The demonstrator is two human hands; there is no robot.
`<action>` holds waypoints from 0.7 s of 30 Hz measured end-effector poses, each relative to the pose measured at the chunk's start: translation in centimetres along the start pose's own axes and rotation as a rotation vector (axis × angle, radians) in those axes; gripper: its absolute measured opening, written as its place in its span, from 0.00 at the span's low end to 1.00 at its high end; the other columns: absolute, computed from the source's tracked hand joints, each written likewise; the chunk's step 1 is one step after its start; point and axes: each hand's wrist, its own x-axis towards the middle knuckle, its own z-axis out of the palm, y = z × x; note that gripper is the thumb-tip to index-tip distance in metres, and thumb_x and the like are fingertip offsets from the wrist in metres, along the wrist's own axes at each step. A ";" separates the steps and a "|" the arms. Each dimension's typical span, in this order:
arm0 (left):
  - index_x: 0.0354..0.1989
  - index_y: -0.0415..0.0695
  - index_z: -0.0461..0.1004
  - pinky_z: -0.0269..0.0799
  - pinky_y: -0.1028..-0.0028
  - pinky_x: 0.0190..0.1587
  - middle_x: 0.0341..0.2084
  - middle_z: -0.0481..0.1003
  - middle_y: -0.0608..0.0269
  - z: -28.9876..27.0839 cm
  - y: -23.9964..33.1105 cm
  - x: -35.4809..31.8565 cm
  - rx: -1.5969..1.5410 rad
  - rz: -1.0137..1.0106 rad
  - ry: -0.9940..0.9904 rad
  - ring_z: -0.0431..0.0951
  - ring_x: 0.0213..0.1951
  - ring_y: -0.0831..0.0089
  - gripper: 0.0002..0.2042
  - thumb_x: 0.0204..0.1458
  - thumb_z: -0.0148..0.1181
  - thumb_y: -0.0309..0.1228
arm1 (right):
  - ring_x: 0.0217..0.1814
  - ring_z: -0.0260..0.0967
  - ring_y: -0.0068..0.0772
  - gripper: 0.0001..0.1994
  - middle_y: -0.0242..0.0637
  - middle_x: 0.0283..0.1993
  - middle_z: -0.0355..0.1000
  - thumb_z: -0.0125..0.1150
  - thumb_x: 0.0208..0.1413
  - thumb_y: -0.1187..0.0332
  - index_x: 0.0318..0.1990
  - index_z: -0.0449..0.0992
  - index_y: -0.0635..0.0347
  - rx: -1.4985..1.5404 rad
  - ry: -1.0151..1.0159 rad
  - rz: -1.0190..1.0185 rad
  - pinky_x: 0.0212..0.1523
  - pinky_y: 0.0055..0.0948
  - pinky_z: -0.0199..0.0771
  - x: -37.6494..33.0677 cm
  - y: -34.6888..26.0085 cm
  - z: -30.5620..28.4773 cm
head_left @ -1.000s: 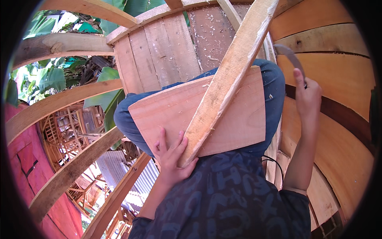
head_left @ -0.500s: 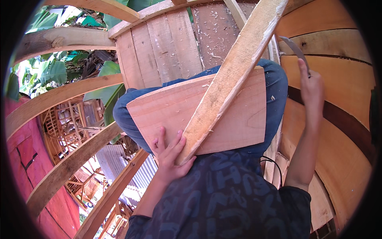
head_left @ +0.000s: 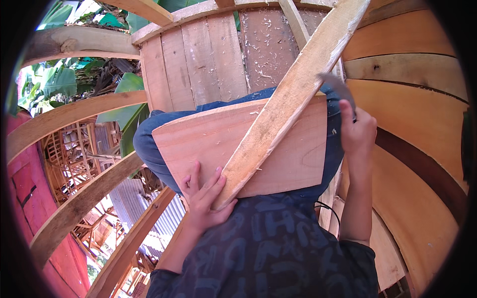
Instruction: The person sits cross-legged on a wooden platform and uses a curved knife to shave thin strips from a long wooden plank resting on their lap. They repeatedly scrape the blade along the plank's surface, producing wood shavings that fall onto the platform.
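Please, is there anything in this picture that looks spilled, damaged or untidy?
Slightly: pale wood shavings lie scattered on the brown board beyond the legs, which looks untidy. The long wooden strip has a rough, whitish right edge, unlike its smoother face, probably from cutting rather than accidental damage.

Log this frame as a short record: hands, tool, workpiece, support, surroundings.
left hand: holds the near end of the wooden strip
right hand: grips the curved blade
tool position: at the strip's right edge, toward its far end; contact cannot be told
workpiece: strip slants across the board, far end to the right
support: board lies across the legs in blue jeans
debris: pale shavings on the planks beyond the legs
surroundings: green leaves and corrugated metal sheets at left
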 end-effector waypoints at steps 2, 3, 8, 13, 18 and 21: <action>0.57 0.44 0.71 0.38 0.49 0.63 0.57 0.72 0.51 0.2 -0.1 0.0 -0.004 0.011 0.009 0.51 0.69 0.39 0.36 0.34 0.75 0.36 | 0.23 0.70 0.57 0.29 0.51 0.17 0.68 0.59 0.54 0.42 0.23 0.75 0.64 0.104 -0.053 0.248 0.24 0.45 0.67 1.8 1.1 -1.0; 0.57 0.44 0.71 0.38 0.49 0.62 0.57 0.72 0.51 0.3 -0.2 0.1 -0.005 0.014 0.015 0.51 0.68 0.39 0.36 0.34 0.75 0.36 | 0.23 0.70 0.57 0.28 0.51 0.18 0.68 0.59 0.54 0.42 0.23 0.75 0.64 0.098 -0.074 0.223 0.24 0.45 0.67 1.8 1.0 -1.2; 0.55 0.47 0.74 0.39 0.53 0.63 0.56 0.73 0.58 0.3 -0.3 0.4 -0.004 0.007 0.030 0.55 0.68 0.43 0.32 0.35 0.74 0.37 | 0.23 0.71 0.55 0.28 0.49 0.18 0.69 0.63 0.51 0.42 0.22 0.74 0.63 0.166 -0.233 -0.133 0.24 0.44 0.68 -3.8 -3.4 0.3; 0.54 0.49 0.75 0.40 0.55 0.62 0.57 0.73 0.62 0.2 -0.4 0.5 -0.017 -0.012 0.031 0.56 0.67 0.45 0.30 0.37 0.73 0.37 | 0.23 0.72 0.54 0.28 0.47 0.18 0.69 0.61 0.52 0.41 0.21 0.72 0.62 0.037 -0.177 -0.216 0.23 0.42 0.68 -4.6 -4.3 1.3; 0.55 0.51 0.74 0.42 0.55 0.61 0.57 0.73 0.64 0.4 -0.5 0.6 -0.031 -0.029 0.027 0.57 0.68 0.47 0.30 0.38 0.72 0.38 | 0.19 0.65 0.48 0.26 0.47 0.17 0.64 0.58 0.57 0.45 0.28 0.75 0.65 0.213 -0.101 0.019 0.22 0.37 0.64 -1.9 -2.0 0.6; 0.55 0.52 0.74 0.43 0.55 0.60 0.57 0.73 0.65 0.5 -0.5 0.7 -0.044 -0.020 0.046 0.57 0.68 0.48 0.30 0.38 0.72 0.37 | 0.17 0.57 0.38 0.24 0.43 0.15 0.60 0.60 0.57 0.49 0.28 0.73 0.66 0.345 -0.114 0.011 0.21 0.34 0.61 -2.9 -2.4 0.3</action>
